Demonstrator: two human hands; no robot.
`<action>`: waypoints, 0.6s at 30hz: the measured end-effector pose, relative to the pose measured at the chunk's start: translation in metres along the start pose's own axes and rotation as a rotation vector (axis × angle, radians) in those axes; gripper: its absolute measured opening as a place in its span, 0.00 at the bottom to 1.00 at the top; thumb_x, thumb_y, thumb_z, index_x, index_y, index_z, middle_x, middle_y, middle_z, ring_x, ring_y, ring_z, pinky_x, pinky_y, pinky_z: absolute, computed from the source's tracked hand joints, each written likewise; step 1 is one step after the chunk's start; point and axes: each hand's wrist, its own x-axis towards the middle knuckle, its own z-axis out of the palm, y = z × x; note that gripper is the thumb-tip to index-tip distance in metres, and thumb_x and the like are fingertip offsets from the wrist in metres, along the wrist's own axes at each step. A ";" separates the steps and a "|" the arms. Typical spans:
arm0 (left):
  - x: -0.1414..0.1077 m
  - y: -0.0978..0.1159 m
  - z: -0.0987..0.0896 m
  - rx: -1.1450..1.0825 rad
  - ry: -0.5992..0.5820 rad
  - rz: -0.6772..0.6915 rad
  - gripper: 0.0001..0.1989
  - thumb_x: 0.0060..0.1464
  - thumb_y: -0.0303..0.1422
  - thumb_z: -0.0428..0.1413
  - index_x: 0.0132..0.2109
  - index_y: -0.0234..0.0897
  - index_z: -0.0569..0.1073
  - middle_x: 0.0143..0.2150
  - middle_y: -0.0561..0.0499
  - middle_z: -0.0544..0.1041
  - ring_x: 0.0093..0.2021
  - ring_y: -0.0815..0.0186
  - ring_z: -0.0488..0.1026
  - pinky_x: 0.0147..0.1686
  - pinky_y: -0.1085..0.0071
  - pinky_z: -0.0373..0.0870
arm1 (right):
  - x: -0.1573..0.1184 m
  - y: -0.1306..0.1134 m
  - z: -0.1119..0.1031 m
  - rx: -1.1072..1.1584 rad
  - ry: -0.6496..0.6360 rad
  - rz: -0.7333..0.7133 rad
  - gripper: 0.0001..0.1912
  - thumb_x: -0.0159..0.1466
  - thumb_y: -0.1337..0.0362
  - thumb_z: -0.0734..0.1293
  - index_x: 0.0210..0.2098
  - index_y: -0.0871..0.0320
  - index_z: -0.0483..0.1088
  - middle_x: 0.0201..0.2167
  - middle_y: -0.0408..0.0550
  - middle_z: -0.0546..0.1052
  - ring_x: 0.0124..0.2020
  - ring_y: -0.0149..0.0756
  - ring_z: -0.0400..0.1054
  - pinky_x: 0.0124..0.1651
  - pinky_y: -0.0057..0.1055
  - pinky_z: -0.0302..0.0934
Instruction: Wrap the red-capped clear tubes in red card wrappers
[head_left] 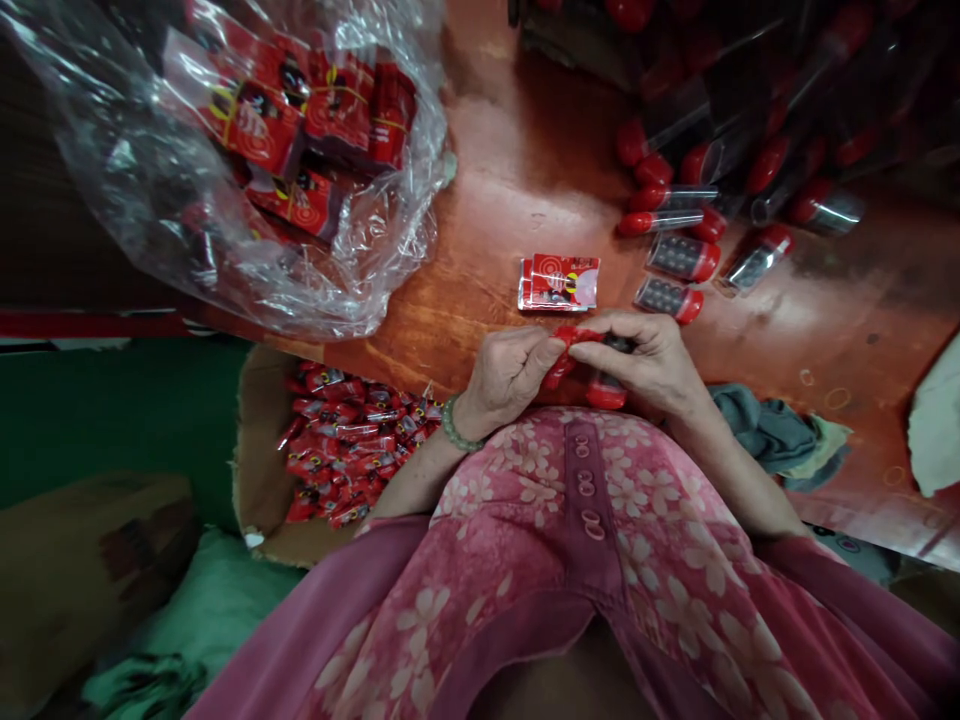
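Note:
My left hand (510, 372), with a beaded bracelet (459, 425) at the wrist, pinches one edge of a small red printed sleeve (561, 365). The thumb and finger of my right hand (651, 358) grip the sleeve's other side. Beneath my right fingers sits a small clear bottle with a red cap (606, 392) and dark balls; my fingers partly hide it, and whether the palm holds it I cannot tell. Just beyond my hands lies a short stack of flat red printed sleeves (559, 282).
A clear plastic bag (367, 270) holding bundled red sleeves lies at the back left. Several red-capped bottles (682, 255) are spread at the right. Below the table's left edge, a cardboard box (262, 440) contains many red-wrapped pieces. A grey-green cloth (772, 428) rests right of me.

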 end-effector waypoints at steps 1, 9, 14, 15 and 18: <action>0.000 0.000 -0.001 0.000 -0.024 -0.008 0.33 0.67 0.55 0.43 0.21 0.37 0.66 0.20 0.53 0.66 0.21 0.71 0.60 0.25 0.70 0.58 | 0.001 0.000 0.000 -0.019 0.021 -0.027 0.13 0.60 0.51 0.75 0.31 0.55 0.81 0.29 0.45 0.78 0.31 0.33 0.68 0.35 0.31 0.63; 0.000 0.003 -0.006 -0.104 -0.116 -0.130 0.21 0.61 0.46 0.58 0.34 0.32 0.81 0.26 0.52 0.79 0.25 0.72 0.70 0.28 0.75 0.64 | 0.001 -0.001 -0.004 0.030 -0.041 0.000 0.14 0.61 0.52 0.74 0.29 0.57 0.79 0.27 0.43 0.76 0.25 0.28 0.65 0.30 0.28 0.59; 0.001 0.001 -0.007 -0.209 -0.141 -0.212 0.16 0.59 0.43 0.62 0.34 0.35 0.84 0.31 0.50 0.85 0.29 0.69 0.78 0.32 0.76 0.71 | 0.000 -0.002 -0.004 0.038 -0.057 0.037 0.13 0.60 0.53 0.75 0.31 0.58 0.79 0.25 0.42 0.77 0.23 0.27 0.63 0.27 0.26 0.57; 0.001 0.001 -0.007 -0.224 -0.130 -0.219 0.15 0.57 0.44 0.63 0.33 0.36 0.84 0.31 0.50 0.84 0.28 0.69 0.78 0.31 0.76 0.71 | 0.000 -0.002 -0.005 0.047 -0.060 0.044 0.13 0.60 0.53 0.75 0.31 0.58 0.79 0.24 0.41 0.77 0.22 0.26 0.63 0.26 0.26 0.57; 0.001 -0.002 -0.004 -0.234 -0.085 -0.207 0.16 0.52 0.45 0.67 0.29 0.36 0.83 0.27 0.50 0.83 0.24 0.71 0.75 0.28 0.76 0.69 | 0.000 -0.001 -0.009 0.051 -0.081 0.034 0.14 0.61 0.52 0.75 0.31 0.57 0.80 0.24 0.41 0.77 0.22 0.27 0.65 0.27 0.26 0.59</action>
